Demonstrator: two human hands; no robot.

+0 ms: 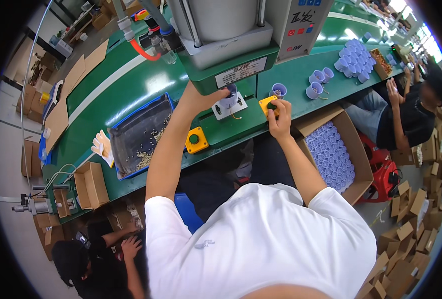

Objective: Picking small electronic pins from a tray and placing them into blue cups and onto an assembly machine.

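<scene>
Under the head of a green and grey press, a light purple plastic cup stands on a small white fixture plate. My left hand is closed on this cup from its left side; the thumb lies at the rim and the other fingers are mostly hidden. My right hand is curled over a yellow button box at the bench edge, its fingers on the dark button. Just behind that box sits another purple cup with small parts inside. A second yellow button box with a green button is below my left forearm.
A blue-rimmed black tray of small pale pieces lies left, beside a glove and a cardboard box. Three loose cups and many stacked cups stand right. A carton of cups is by my right arm. Co-workers sit on both sides.
</scene>
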